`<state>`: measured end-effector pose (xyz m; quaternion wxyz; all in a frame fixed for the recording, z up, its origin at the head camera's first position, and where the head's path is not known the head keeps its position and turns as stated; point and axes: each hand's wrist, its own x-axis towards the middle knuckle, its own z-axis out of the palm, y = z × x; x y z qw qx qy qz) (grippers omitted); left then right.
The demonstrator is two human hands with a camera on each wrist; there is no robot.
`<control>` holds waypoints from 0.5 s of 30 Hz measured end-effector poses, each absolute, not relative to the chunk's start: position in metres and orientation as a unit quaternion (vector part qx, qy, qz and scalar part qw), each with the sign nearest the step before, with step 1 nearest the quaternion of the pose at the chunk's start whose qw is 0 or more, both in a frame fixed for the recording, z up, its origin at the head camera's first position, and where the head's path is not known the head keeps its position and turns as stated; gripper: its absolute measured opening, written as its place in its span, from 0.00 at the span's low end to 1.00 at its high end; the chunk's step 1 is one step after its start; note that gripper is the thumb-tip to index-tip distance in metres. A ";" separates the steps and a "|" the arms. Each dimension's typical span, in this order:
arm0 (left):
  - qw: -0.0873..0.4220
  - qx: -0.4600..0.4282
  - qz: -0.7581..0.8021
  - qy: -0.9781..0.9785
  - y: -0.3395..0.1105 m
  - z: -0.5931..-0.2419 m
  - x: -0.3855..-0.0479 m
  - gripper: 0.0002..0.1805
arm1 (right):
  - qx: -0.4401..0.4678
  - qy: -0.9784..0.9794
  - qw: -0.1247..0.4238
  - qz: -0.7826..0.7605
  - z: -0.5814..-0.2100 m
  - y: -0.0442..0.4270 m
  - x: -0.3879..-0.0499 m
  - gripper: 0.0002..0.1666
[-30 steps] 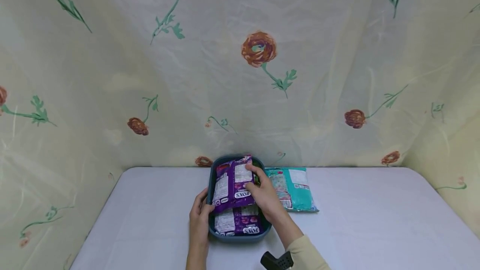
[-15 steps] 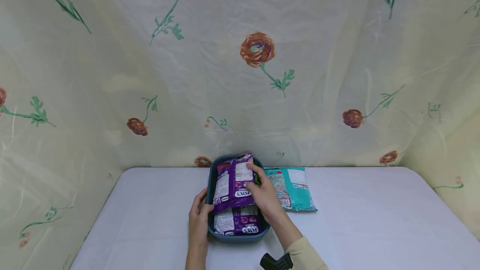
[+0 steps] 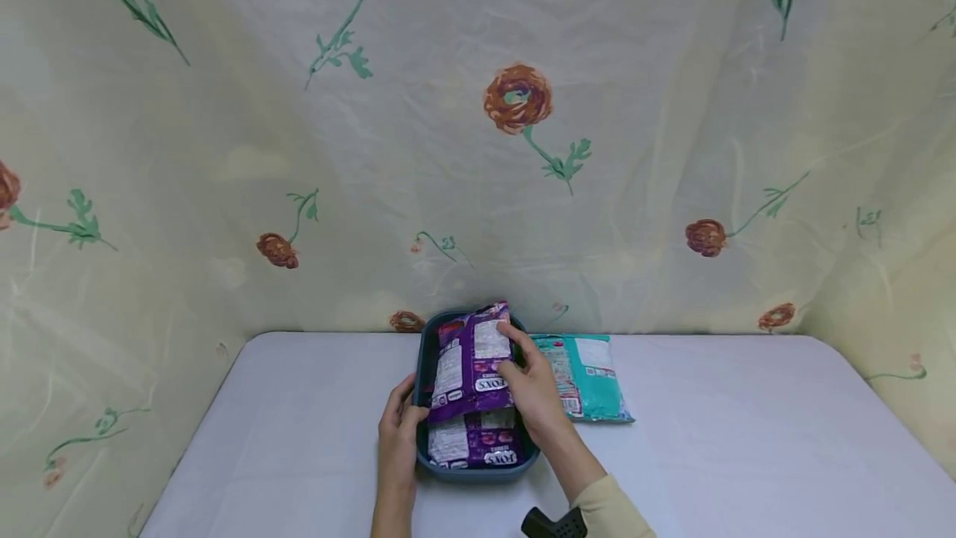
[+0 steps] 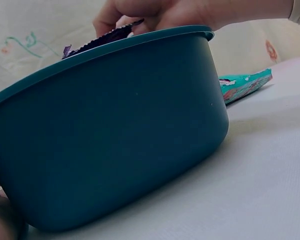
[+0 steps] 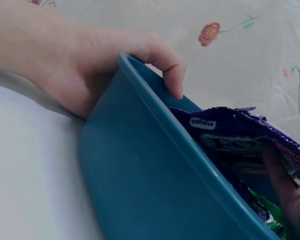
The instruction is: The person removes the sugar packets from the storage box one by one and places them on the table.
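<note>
- Plainly, a pale curtain printed with flowers rises behind the table, whose white surface has a left edge that slants toward the viewer.
- The left hand is at the container's left wall, on the side facing the table's left edge. Its grip is clamped on that wall: most of the hand is outside, and the right wrist view shows one digit hooked over the rim.
- The blue container stands upright on the table, close to the far edge and a little left of that edge's middle.
- The upper purple packet sits tilted at the container's mouth, its far end reaching up to the far rim. Its lettering reads upside down from the head view.
- The lower purple packet lies inside the container, toward the near end, partly covered by the upper one.
- Something green shows inside the container; too little is visible to tell what it is.
- The right hand reaches over the container's right rim, its grip clamped on the upper purple packet's right side. Below it come a black device and a beige sleeve.
- The teal packet lies flat on the table by the far edge, just right of the container.
</note>
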<state>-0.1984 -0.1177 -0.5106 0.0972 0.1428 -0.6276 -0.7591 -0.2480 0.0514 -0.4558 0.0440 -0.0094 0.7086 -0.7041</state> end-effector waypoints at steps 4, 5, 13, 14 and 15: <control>0.098 0.141 -0.761 -0.626 -0.117 -0.512 -0.199 0.29 | -0.012 0.704 0.038 -0.709 -0.456 0.053 -0.247 0.33; 0.098 0.141 -0.761 -0.625 -0.117 -0.512 -0.200 0.29 | -0.013 0.704 0.037 -0.709 -0.457 0.053 -0.247 0.34; 0.101 0.144 -0.760 -0.626 -0.118 -0.512 -0.201 0.28 | -0.013 0.701 0.041 -0.712 -0.456 0.056 -0.246 0.34; 0.100 0.145 -0.758 -0.628 -0.118 -0.512 -0.201 0.28 | -0.014 0.701 0.042 -0.712 -0.455 0.057 -0.246 0.34; 0.100 0.145 -0.758 -0.629 -0.119 -0.512 -0.201 0.28 | -0.012 0.701 0.044 -0.712 -0.455 0.058 -0.245 0.33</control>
